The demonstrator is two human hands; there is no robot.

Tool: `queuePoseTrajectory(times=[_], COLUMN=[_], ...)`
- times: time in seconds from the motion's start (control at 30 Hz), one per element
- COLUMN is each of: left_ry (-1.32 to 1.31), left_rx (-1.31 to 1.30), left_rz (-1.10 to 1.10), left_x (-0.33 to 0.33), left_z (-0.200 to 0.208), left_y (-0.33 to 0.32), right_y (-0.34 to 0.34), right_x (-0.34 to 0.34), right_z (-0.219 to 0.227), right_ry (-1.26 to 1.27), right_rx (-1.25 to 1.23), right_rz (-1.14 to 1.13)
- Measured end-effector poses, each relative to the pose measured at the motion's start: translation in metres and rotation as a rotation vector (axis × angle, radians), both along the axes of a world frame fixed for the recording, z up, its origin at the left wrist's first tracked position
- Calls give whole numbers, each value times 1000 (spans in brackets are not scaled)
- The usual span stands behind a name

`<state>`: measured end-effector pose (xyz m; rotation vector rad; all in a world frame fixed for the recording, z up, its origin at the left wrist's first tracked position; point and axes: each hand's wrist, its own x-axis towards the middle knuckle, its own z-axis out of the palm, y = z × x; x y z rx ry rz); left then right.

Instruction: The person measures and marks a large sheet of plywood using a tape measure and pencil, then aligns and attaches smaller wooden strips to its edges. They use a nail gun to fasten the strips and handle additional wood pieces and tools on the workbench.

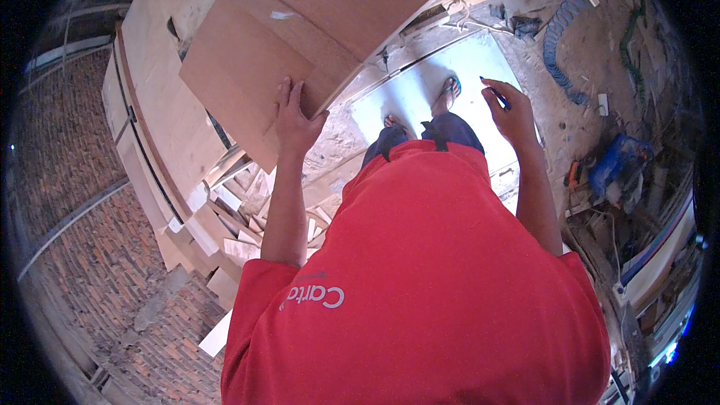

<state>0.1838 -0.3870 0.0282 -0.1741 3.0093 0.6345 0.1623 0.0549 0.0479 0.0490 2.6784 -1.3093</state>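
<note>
My left hand (295,121) lies on the near edge of a brown plywood panel (240,67), its fingers stretched out over the surface and the thumb spread toward the right. That panel lies beside a larger brown sheet (352,0), with a raised strip (292,19) along the line between them. A small pale patch (282,15) shows on the strip. To the right, clear of the boards, my right hand (512,114) is closed around a slim blue pen (501,99), whose dark tip points up and left.
Offcuts (244,202) pile up below the panels, and pale boards (169,90) stand to the left. My feet are on a white sheet (480,60). A coiled blue hose (553,45), an orange-handled tool (573,173) and a blue object (619,161) lie at right.
</note>
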Motion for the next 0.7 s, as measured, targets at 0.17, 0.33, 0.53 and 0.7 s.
queuePoseTrajectory(times=[0.17, 0.33, 0.53, 0.7], left_ry=[37, 26, 24, 28], left_rx=[47, 1, 3, 31], left_rz=[-15, -13, 7, 11], left_x=[1, 2, 2, 2], left_z=[-7, -3, -2, -5], left_y=[-4, -1, 1, 0], right_y=[-1, 3, 0, -1], right_x=[0, 2, 0, -2], right_z=[-5, -11, -6, -13], right_ry=[-16, -23, -36, -18], right_rx=[-13, 0, -2, -31], right_rz=[-9, -9, -9, -5])
